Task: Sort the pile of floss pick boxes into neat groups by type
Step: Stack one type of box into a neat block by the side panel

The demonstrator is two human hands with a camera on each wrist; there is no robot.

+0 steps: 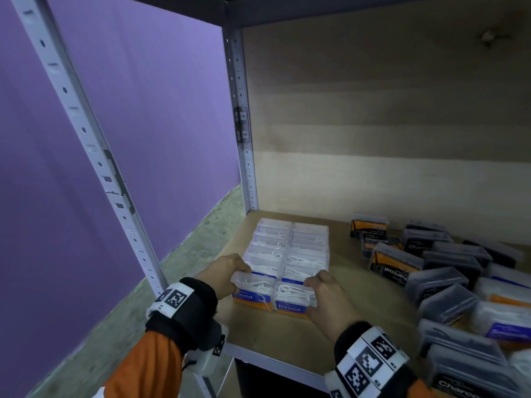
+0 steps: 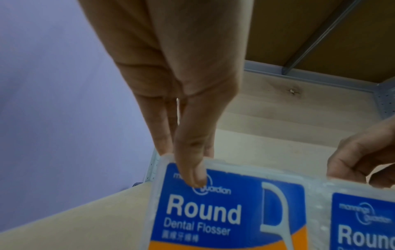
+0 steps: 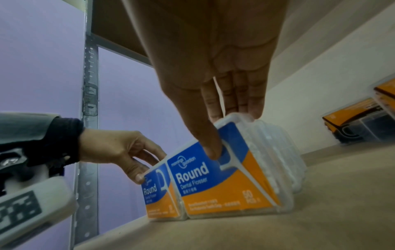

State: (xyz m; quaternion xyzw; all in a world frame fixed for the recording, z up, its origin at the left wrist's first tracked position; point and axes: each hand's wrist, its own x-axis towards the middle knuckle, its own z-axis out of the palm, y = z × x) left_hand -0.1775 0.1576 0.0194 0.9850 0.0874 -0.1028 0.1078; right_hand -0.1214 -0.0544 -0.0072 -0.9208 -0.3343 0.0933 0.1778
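Observation:
Clear "Round" floss boxes with blue and orange labels stand in two tidy rows [image 1: 290, 248] at the shelf's left. My left hand [image 1: 227, 272] pinches the front-left Round box [image 1: 253, 291], thumb on its label [image 2: 196, 177] and fingers behind its top edge. My right hand [image 1: 324, 294] pinches the front-right Round box [image 1: 294, 300] the same way, thumb on the front [image 3: 211, 150], fingers over the top. Both boxes stand upright on the shelf, side by side and touching [image 3: 177, 191].
An unsorted pile of dark Charcoal boxes [image 1: 448, 262] and a few clear boxes with purple and orange labels [image 1: 502, 326] fills the shelf's right side. The wooden shelf board [image 1: 359, 300] has bare room between the groups. A metal upright [image 1: 244, 139] stands at the back left corner.

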